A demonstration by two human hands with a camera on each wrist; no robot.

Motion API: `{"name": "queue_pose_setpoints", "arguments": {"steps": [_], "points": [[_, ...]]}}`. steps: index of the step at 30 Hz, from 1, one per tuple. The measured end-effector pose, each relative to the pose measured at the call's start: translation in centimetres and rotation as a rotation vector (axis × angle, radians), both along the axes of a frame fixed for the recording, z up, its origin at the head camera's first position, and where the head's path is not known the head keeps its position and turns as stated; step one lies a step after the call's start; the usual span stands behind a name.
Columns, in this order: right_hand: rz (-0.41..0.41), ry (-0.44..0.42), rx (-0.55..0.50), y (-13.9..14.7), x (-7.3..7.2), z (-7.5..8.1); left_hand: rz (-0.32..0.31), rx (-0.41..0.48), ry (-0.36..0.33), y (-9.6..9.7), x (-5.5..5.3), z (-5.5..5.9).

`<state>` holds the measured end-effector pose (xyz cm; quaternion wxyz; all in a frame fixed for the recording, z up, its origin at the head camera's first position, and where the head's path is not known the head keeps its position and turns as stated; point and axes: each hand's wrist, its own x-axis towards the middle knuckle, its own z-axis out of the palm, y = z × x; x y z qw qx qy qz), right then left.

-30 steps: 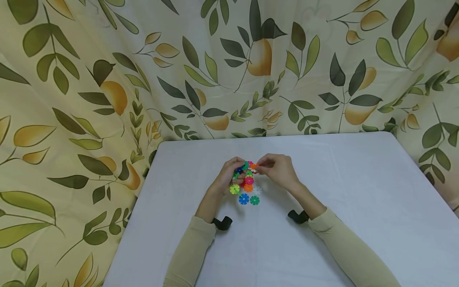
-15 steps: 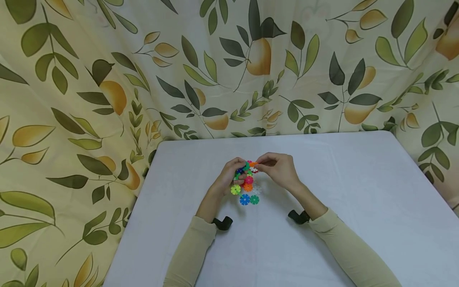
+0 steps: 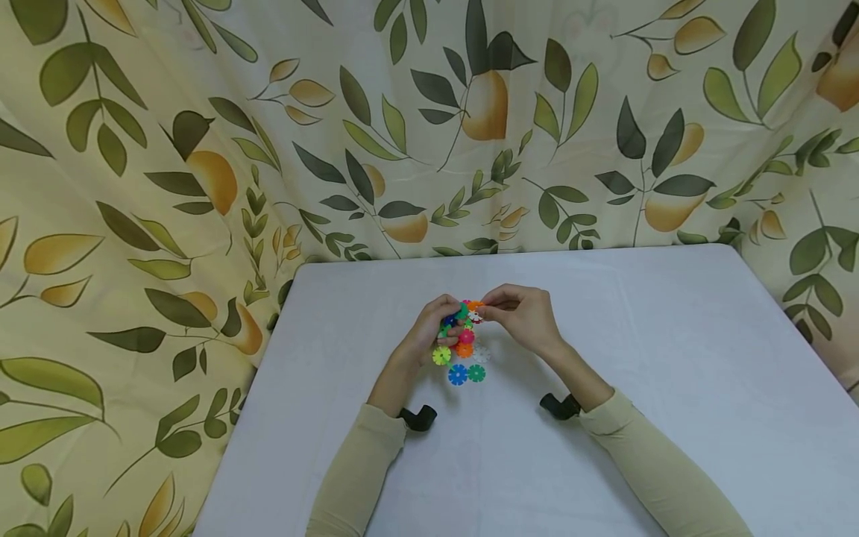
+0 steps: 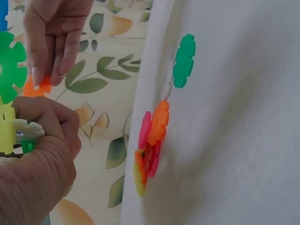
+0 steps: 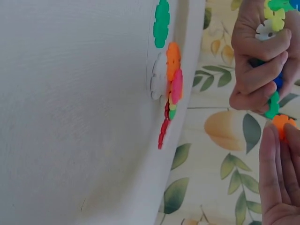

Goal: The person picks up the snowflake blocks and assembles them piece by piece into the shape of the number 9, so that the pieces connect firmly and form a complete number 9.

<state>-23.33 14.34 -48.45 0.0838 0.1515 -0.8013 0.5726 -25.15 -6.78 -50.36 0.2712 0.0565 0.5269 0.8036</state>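
My left hand (image 3: 424, 327) grips a chain of joined notched plastic discs. A yellow disc (image 5: 277, 19), a white disc (image 5: 266, 31) and a green disc (image 5: 273, 106) of it show around the curled fingers; the palm hides other parts. Between thumb and fingertips, my right hand (image 3: 526, 319) pinches an orange disc (image 5: 283, 123), right at the green end of the chain. Below the hands, loose discs lie on the table, among them a blue disc (image 3: 458, 374), a green disc (image 3: 476, 374), a yellow-green disc (image 3: 441, 356) and a pink disc (image 3: 466, 337).
A white cloth covers the table (image 3: 637, 335). Behind it and at the left hangs a leaf-and-fruit patterned curtain (image 3: 322, 97). Black wrist mounts (image 3: 419, 419) sit under both forearms. A nearly colourless disc (image 3: 482, 354) lies right of the pile.
My right hand has risen slightly with the orange disc, beside the chain. My left hand stays almost in place, and the loose discs lie as before.
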Motion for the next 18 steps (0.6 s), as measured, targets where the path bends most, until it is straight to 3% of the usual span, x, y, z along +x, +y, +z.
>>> {"name": "queue_pose_setpoints", "arguments": {"steps": [6,18], "points": [[-0.004,-0.005,0.001,0.02,0.04,0.07,-0.007,0.010,-0.013,0.05,0.00,0.05],[0.036,-0.108,-0.026,0.05,0.19,-0.12,-0.068,0.057,0.013,0.04,0.43,-0.03]]}}
